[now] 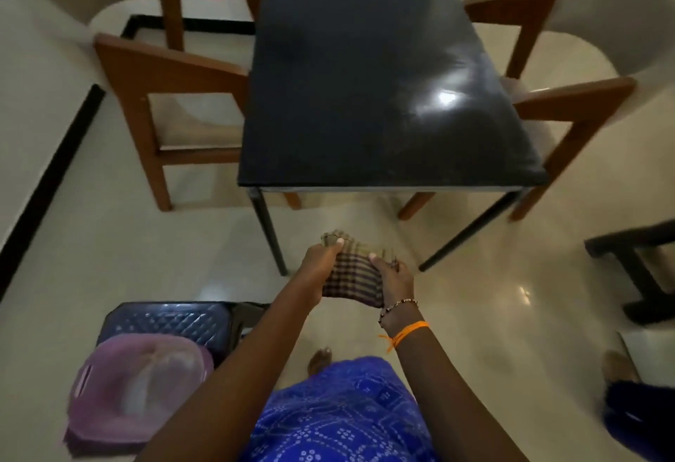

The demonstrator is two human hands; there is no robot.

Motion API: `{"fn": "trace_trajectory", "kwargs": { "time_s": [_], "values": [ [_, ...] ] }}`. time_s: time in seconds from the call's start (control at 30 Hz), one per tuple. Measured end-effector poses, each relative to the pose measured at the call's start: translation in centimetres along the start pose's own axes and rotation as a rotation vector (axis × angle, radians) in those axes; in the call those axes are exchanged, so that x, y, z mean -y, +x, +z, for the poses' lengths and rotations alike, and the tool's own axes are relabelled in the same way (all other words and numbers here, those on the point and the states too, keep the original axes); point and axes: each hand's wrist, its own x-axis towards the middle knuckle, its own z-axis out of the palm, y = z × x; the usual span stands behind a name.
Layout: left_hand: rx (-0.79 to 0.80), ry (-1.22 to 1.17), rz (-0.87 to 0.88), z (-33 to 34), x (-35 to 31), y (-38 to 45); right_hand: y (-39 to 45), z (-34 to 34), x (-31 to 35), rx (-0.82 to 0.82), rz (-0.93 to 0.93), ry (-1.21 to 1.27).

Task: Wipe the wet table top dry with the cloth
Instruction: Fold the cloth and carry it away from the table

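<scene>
Cloth [353, 275] gripped by left hand [321, 268] and right hand [392, 277], fingers closed on it, short of table top [380, 71]

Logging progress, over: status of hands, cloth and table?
Left hand, right hand both gripping checked brown cloth, short of table. Glossy black table top untouched. Nothing on it.

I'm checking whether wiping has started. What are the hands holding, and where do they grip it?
Both hands hold the checked cloth in the air short of the table: left hand at its left edge, right hand at its right edge.
</scene>
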Motion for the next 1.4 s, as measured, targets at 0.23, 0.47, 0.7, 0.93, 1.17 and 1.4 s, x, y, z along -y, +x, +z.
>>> {"fn": "trace_trajectory", "kwargs": {
  "time_s": [0.23, 0.47, 0.7, 0.93, 1.17, 1.4],
  "values": [
    [-0.112, -0.154, -0.02, -3.7, -0.7, 2.0, 3.0, 6.0, 1.3, 0.102, 0.025, -0.146],
    [-0.402, -0.353, -0.098, -6.3, -1.0, 2.8, 5.5, 11.8, 2.3, 0.423, 0.073, -0.384],
    [-0.733, -0.767, -0.036, -9.2, 3.9, 0.4, 3.7, 16.9, -1.2, 0.811, 0.038, -0.718],
    [-0.979, -1.007, -0.032, -14.0, 9.7, -2.7, -1.7, 21.8, -7.3, 1.149, -0.127, -1.078],
    [-1.108, -1.045, -0.009, -20.3, 15.8, -4.2, -6.7, 26.1, -15.5, 1.338, -0.117, -1.35],
    [-0.931, -1.045, -0.145, -24.4, 21.5, -2.3, -7.7, 29.1, -21.4, 1.479, -0.007, -1.658]
  ]
}}
